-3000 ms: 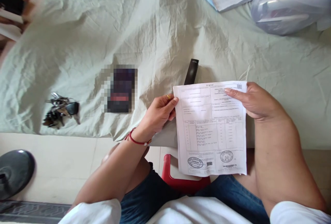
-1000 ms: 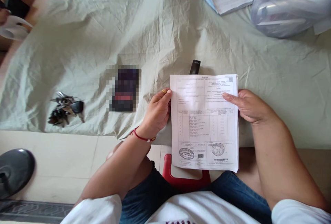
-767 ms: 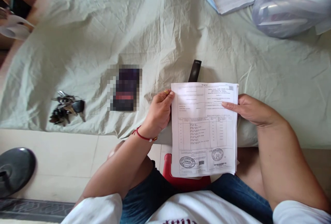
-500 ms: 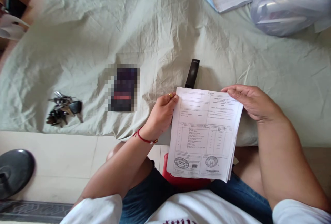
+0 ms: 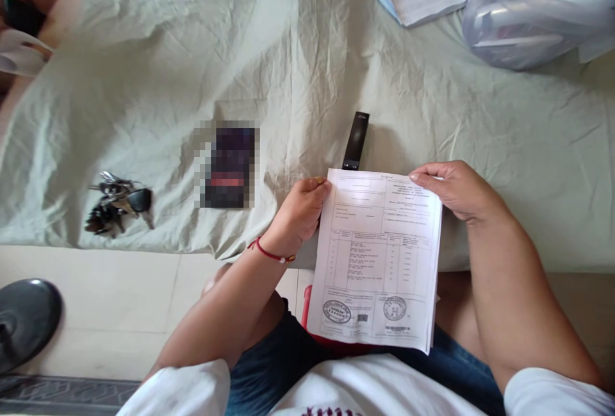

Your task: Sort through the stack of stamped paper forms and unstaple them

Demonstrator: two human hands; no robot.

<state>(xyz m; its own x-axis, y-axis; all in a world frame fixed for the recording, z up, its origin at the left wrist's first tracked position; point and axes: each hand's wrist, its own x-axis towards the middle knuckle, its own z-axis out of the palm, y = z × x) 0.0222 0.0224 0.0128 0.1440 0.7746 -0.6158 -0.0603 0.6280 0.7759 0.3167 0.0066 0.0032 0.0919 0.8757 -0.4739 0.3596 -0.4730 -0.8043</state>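
Both grips pinching stapled papers at top corners, left hand, right hand, long axis toward lap.

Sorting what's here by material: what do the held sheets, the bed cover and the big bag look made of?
Sheets: thin matte paper, printed and stamped, flexing. Bed cover: woven cloth, probably cotton, matte, creased. Bag: translucent plastic film, glossy highlights.
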